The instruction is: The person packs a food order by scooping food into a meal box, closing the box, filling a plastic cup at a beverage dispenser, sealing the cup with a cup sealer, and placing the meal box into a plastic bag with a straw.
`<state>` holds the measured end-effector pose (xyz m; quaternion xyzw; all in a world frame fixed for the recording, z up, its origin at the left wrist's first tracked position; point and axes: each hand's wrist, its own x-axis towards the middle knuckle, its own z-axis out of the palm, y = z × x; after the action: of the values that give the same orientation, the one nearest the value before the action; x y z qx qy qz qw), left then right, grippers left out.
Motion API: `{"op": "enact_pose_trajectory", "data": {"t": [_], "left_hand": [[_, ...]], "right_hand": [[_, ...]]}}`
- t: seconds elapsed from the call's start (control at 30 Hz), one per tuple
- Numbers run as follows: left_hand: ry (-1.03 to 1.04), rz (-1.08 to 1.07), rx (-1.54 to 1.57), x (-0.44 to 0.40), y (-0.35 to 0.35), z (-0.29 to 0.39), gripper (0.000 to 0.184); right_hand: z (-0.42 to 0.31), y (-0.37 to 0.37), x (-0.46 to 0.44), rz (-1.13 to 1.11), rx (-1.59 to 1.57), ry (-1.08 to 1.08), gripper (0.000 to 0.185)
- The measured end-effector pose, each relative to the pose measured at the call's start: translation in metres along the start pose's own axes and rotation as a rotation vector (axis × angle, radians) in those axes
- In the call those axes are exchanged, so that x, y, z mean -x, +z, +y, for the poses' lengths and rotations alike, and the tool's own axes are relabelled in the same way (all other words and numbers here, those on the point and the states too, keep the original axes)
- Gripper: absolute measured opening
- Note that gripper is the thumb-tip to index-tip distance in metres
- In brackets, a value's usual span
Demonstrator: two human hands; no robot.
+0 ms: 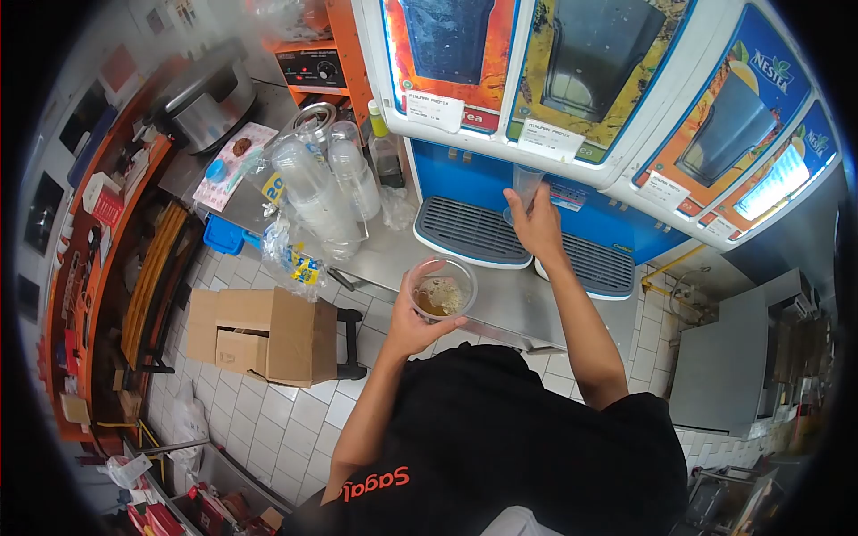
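My left hand (413, 332) is wrapped round a clear plastic cup (441, 293), held in front of the steel counter's edge. Amber liquid with pale foam lies in the bottom of this cup. Farther forward, my right hand (540, 230) grips a second clear plastic cup (527, 181), tilted beneath the drink dispenser (597, 159). Its contents cannot be made out. Below that cup are the dispenser's dark slatted drip trays (465, 230).
Stacked clear cups (313, 192) in plastic wrapping stand on the counter (487, 308), left of the dispenser, beside a bottle with a yellow-green cap (384, 147). An open cardboard box (295, 335) is at the lower left, a large metal pot (204, 98) at the far left.
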<state>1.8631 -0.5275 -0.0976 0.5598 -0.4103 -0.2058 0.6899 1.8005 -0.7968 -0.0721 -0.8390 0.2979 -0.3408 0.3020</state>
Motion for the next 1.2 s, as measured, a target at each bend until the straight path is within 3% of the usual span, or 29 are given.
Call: {"op": "enact_pose_trajectory", "data": {"t": [0.23,0.4,0.47,1.2], "left_hand": [[0.016,0.042,-0.055,0.002,-0.001,0.002,0.097],[0.044,0.023,-0.161,0.000,-0.004,0.003,0.097],[-0.017,0.046,0.028,0.001,-0.001,0.002,0.097],[-0.003,0.064,-0.016,-0.002,0.000,-0.003,0.096]], "right_hand": [[-0.013,-0.004,-0.002,-0.097,-0.041,0.131,0.056],[-0.013,-0.003,-0.003,-0.079,-0.035,0.100,0.057],[-0.013,-0.002,-0.003,-0.075,-0.047,0.097,0.057],[-0.014,-0.003,-0.004,-0.111,-0.053,0.117,0.061]]}}
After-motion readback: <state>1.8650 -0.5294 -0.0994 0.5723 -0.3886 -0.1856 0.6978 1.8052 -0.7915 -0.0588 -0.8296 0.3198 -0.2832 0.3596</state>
